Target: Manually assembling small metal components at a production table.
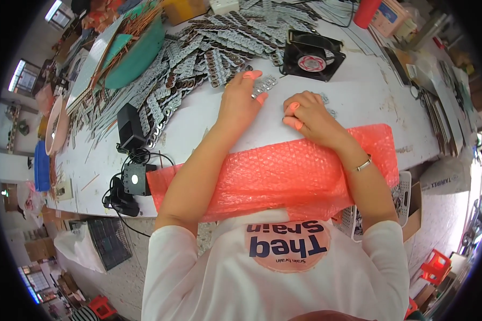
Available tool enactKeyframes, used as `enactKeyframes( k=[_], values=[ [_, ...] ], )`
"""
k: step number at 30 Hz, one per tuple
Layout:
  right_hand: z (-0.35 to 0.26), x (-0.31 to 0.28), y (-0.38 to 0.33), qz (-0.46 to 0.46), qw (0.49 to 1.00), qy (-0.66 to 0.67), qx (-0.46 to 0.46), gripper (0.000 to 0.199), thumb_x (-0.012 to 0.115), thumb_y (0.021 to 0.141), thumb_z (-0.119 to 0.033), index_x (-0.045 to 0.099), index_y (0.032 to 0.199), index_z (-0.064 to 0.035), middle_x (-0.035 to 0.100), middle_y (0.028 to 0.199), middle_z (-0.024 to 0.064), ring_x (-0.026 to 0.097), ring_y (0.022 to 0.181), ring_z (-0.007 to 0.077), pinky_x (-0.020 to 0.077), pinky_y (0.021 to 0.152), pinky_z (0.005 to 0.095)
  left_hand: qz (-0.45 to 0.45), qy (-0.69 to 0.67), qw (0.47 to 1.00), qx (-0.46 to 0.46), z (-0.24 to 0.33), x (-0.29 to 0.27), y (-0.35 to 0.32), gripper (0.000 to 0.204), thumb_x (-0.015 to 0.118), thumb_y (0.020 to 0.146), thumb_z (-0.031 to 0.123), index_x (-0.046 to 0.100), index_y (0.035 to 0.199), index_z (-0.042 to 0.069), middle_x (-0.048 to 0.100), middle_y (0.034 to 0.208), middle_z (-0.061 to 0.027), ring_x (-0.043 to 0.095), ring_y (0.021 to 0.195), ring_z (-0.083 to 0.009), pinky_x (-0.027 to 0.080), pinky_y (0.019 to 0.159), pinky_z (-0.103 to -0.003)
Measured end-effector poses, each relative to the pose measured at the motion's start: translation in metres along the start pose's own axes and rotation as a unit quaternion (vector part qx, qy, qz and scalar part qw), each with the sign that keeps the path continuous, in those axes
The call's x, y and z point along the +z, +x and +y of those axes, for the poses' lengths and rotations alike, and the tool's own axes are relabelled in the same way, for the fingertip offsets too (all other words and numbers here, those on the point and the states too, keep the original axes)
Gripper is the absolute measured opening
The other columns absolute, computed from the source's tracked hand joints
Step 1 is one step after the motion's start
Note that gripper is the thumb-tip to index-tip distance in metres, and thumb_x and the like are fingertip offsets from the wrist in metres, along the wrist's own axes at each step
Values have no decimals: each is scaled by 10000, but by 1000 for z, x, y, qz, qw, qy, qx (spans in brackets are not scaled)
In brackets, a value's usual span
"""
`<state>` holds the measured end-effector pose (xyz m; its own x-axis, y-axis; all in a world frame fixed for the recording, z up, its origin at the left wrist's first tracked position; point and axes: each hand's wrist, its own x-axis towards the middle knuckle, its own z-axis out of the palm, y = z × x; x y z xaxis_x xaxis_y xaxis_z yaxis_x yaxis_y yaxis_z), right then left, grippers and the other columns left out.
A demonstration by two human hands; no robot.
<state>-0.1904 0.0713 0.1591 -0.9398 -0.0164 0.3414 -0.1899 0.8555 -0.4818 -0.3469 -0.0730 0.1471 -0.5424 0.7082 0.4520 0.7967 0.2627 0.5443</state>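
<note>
My left hand [241, 100] is over the table, with orange finger cots on thumb and index finger. A short silvery metal strip with round holes [265, 84] shows between these two fingers, and the hand closes around it. To its right, my right hand [311, 116] has its fingers curled inward, also with orange cots on two fingers. Whatever it pinches is hidden. Small metal pieces [331, 113] lie just beyond its knuckles. Under both forearms a sheet of red bubble wrap [278, 168] covers the table's front edge and my lap.
A large heap of metal strips [214, 51], some with brown rings, spreads over the table's far side. Behind my hands stands a black fan [313, 56]. At left are a green basin [139, 59], a black power adapter [129, 125] and cables. A white basket [403, 200] stands at right.
</note>
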Motion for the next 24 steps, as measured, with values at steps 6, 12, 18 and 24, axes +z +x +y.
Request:
enactKeyframes(
  k=[6,12,18,24],
  values=[
    [2,-1,-4,11,995,-95,9,139,618,846,-176,524,826,-74,549,959,46,481,916,259,355,880,375,-32,-31,998,-44,1,1,0,462,742,720,71,591,1156,60,620,1043,-133,613,888,-245,500,790,-332],
    [8,3,-1,50,985,-164,25,149,583,870,-185,544,846,-43,543,979,64,474,941,267,355,888,385,-16,-81,997,-13,-7,6,-4,402,716,726,28,623,1115,68,609,1004,-124,611,874,-246,498,787,-315],
    [20,6,0,138,965,-223,16,145,599,858,-199,604,881,-56,553,1007,58,474,968,261,354,858,379,-35,-103,993,39,6,5,-3,310,672,752,16,645,1056,75,601,1001,-122,605,870,-256,489,774,-323],
    [23,6,-1,201,954,-222,9,125,618,848,-210,623,869,-86,538,880,23,474,883,216,355,819,355,-34,-57,990,123,8,16,-4,269,660,779,38,648,1044,80,631,933,-125,603,856,-270,486,775,-331]
  ],
)
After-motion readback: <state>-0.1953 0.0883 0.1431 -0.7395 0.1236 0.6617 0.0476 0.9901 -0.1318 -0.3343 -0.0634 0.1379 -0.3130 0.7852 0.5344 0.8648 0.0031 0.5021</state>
